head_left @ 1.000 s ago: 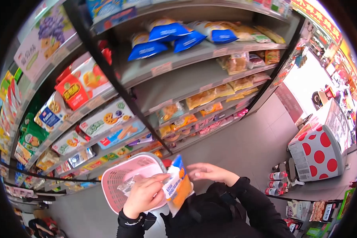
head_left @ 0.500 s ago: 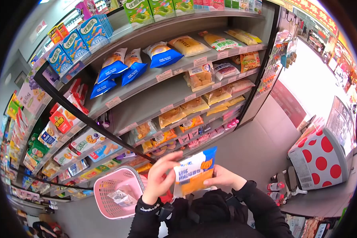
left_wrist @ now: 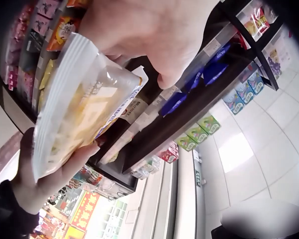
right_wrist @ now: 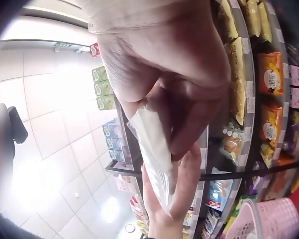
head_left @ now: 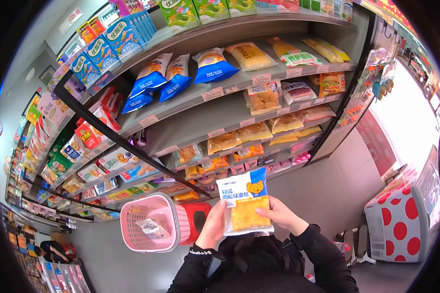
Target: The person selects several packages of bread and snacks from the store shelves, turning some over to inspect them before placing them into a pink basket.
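A flat bread packet (head_left: 247,202), white and blue with a clear window, is held in front of the body with its printed face toward the head camera. My right hand (head_left: 284,215) grips its right side, thumb over the front and fingers behind. At the left edge my left hand (head_left: 213,223) holds it, with the fingers partly hidden by the packet. The left wrist view catches the packet (left_wrist: 82,114) edge-on between the left hand (left_wrist: 144,35) and the right hand (left_wrist: 27,174). In the right wrist view, the right hand (right_wrist: 164,55) covers most of the packet (right_wrist: 159,149).
A pink basket (head_left: 183,219) with a clear-wrapped item (head_left: 154,225) inside stands left of the hands, beside a red object (head_left: 199,215). Shelves (head_left: 181,122) of packaged bread and snacks rise ahead. A white box with red dots (head_left: 396,219) stands at the right.
The packet has moved from near the basket to the middle and turned face-up toward the head camera. My right hand has taken hold, and the left hand's raised fingers have closed at the left edge.
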Demonstrator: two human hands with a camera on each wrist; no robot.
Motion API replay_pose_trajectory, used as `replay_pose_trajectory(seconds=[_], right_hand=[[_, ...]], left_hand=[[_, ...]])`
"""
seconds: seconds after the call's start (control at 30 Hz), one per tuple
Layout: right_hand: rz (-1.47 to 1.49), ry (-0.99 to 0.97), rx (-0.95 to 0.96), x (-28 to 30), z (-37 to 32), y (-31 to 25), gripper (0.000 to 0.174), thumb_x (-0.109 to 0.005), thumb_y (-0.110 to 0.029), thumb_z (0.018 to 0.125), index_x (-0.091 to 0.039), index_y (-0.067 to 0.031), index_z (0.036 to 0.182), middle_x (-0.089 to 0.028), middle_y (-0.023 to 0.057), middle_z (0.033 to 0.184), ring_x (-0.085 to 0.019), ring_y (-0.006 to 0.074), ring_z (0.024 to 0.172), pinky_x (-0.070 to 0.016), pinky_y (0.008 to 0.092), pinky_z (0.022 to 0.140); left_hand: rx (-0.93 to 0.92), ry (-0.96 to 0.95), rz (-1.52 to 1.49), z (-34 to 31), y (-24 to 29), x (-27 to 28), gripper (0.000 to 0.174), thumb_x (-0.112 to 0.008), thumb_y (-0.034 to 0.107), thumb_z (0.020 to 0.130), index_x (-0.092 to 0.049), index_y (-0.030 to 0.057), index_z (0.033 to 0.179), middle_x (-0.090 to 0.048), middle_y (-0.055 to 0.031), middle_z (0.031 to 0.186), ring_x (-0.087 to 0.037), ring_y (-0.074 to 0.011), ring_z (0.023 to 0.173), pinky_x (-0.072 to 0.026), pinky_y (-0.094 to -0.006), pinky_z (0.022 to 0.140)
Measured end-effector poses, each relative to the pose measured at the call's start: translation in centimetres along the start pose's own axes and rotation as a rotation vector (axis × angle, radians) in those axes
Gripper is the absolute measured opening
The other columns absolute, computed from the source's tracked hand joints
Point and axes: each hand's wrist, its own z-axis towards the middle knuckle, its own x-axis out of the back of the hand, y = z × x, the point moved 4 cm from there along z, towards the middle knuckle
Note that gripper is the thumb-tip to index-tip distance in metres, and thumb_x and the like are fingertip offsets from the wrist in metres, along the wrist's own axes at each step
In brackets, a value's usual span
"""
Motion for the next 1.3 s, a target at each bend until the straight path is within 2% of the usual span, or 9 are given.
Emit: replay_pose_trajectory(seconds=[0.3, 0.53, 0.63, 0.7, 0.73, 0.8, 0.9, 1.23, 1.3], right_hand=[[-0.155, 0.039, -0.027, 2.7, 6.7, -1.9, 0.047, -0.053, -0.019, 0.080, -0.031, 0.0011, 0.117, -0.046, 0.0088, 0.110, -0.044, 0.0134, 0.099, -0.0358, 0.0265, 0.085], [-0.250, 0.118, 0.230, 4.3, 14.1, -8.1, 0.059, -0.057, -0.004, 0.074, -0.025, -0.0037, 0.123, -0.037, 0.0093, 0.117, -0.036, 0.0180, 0.110, -0.0363, 0.0307, 0.086], [-0.436, 0.144, 0.395, 4.3, 17.3, -11.2, 0.059, -0.056, -0.003, 0.074, -0.024, -0.0054, 0.123, -0.037, 0.0082, 0.118, -0.034, 0.0190, 0.112, -0.0378, 0.0317, 0.086], [-0.872, 0.269, 0.477, 4.6, 19.0, -13.1, 0.056, -0.058, -0.005, 0.070, -0.029, -0.0025, 0.119, -0.038, 0.0145, 0.115, -0.037, 0.0257, 0.109, -0.0376, 0.0332, 0.085], [-1.088, 0.330, 0.512, 4.6, 19.7, -13.7, 0.055, -0.059, -0.006, 0.069, -0.031, -0.0011, 0.117, -0.039, 0.0176, 0.114, -0.039, 0.0290, 0.108, -0.0374, 0.0340, 0.084], [-1.129, 0.385, 0.546, 5.4, 21.4, -14.1, 0.050, -0.058, -0.006, 0.067, -0.037, 0.0010, 0.112, -0.043, 0.0190, 0.109, -0.044, 0.0301, 0.101, -0.0413, 0.0337, 0.079], [-1.572, 0.541, 0.504, 6.2, 23.4, -14.2, 0.029, -0.051, -0.003, 0.065, -0.048, 0.0049, 0.092, -0.050, 0.0242, 0.094, -0.045, 0.0388, 0.091, -0.0392, 0.0416, 0.077], [-1.660, 0.558, 0.350, 7.2, 26.4, -13.4, 0.026, -0.041, -0.009, 0.072, -0.049, 0.0018, 0.095, -0.050, 0.0244, 0.094, -0.046, 0.0373, 0.093, -0.0396, 0.0405, 0.078], [-1.607, 0.682, 0.330, 6.7, 26.1, -14.1, 0.024, -0.044, -0.006, 0.071, -0.052, -0.0007, 0.093, -0.051, 0.0188, 0.100, -0.049, 0.0310, 0.093, -0.0430, 0.0372, 0.075]], left_hand=[[-0.042, 0.062, 0.001, 6.9, 3.7, 1.6, 0.033, -0.040, 0.020, 0.086, -0.039, -0.0026, 0.110, -0.050, -0.0102, 0.106, -0.050, -0.0188, 0.095, -0.0411, -0.0300, 0.081], [-0.121, -0.010, -0.032, 16.5, 12.1, 1.9, 0.029, -0.038, 0.018, 0.087, -0.041, -0.0017, 0.107, -0.050, -0.0115, 0.105, -0.052, -0.0209, 0.093, -0.0438, -0.0336, 0.079], [-0.101, -0.116, 0.011, 21.2, 15.7, 1.3, 0.026, -0.039, 0.018, 0.086, -0.043, -0.0002, 0.105, -0.050, -0.0103, 0.105, -0.051, -0.0199, 0.094, -0.0424, -0.0330, 0.081], [-0.132, -0.121, 0.014, 24.6, 17.3, 1.4, 0.030, -0.040, 0.021, 0.085, -0.044, 0.0001, 0.107, -0.051, -0.0092, 0.104, -0.051, -0.0193, 0.094, -0.0420, -0.0330, 0.082], [-0.188, -0.086, 0.130, 26.3, 17.7, 2.5, 0.030, -0.041, 0.022, 0.085, -0.045, 0.0017, 0.106, -0.051, -0.0080, 0.104, -0.050, -0.0184, 0.095, -0.0426, -0.0325, 0.080], [-0.561, -0.434, 0.289, 28.9, 18.7, 4.4, 0.028, -0.041, 0.023, 0.085, -0.048, 0.0021, 0.102, -0.052, -0.0070, 0.103, -0.050, -0.0189, 0.093, -0.0417, -0.0326, 0.078], [-0.564, -0.405, 0.348, 32.4, 20.2, 4.3, 0.027, -0.042, 0.023, 0.085, -0.048, 0.0020, 0.102, -0.052, -0.0070, 0.103, -0.050, -0.0186, 0.093, -0.0412, -0.0323, 0.079], [-0.604, -0.192, 0.621, 29.2, 20.3, 5.9, 0.026, -0.044, 0.018, 0.083, -0.048, 0.0020, 0.102, -0.052, -0.0069, 0.101, -0.049, -0.0173, 0.092, -0.0389, -0.0310, 0.080], [-0.605, -0.149, 0.676, 28.6, 20.7, 6.0, 0.025, -0.044, 0.017, 0.083, -0.049, 0.0020, 0.102, -0.052, -0.0069, 0.101, -0.048, -0.0170, 0.092, -0.0384, -0.0307, 0.081]])
